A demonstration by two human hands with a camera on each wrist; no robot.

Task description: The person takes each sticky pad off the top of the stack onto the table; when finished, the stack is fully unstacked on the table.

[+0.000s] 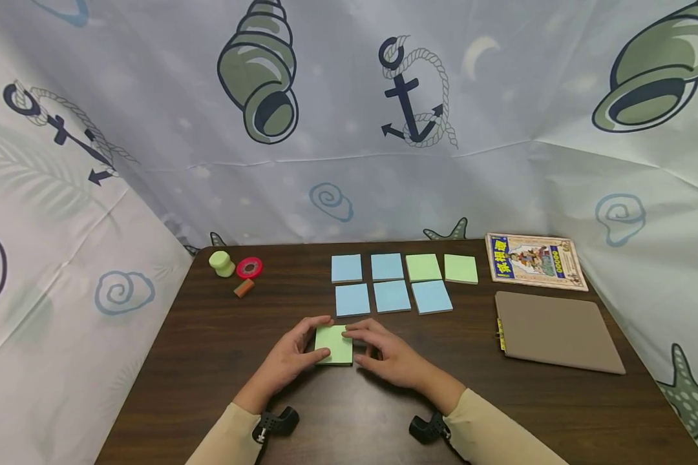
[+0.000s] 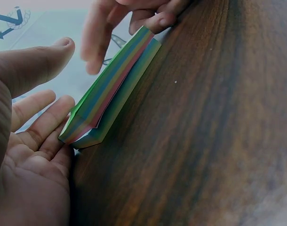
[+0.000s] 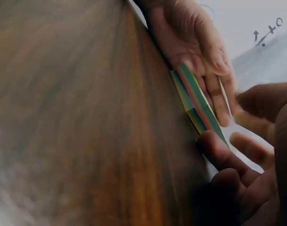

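Observation:
A thick pad of sticky notes, light green on top, lies on the table between the two hands. Its edge shows green, blue, yellow and pink layers in the left wrist view, and a gap splits the layers partway down. My left hand rests against its left side, with the thumb raised off the paper in the left wrist view. On the opposite side, my right hand has its index finger over the top corner. A fingertip of that hand touches the end of the pad in the right wrist view.
Beyond the hands sit blue note squares and green note squares in two rows. A green round-topped object, a red ring and a small brown block are far left. An illustrated booklet and a brown folder lie right.

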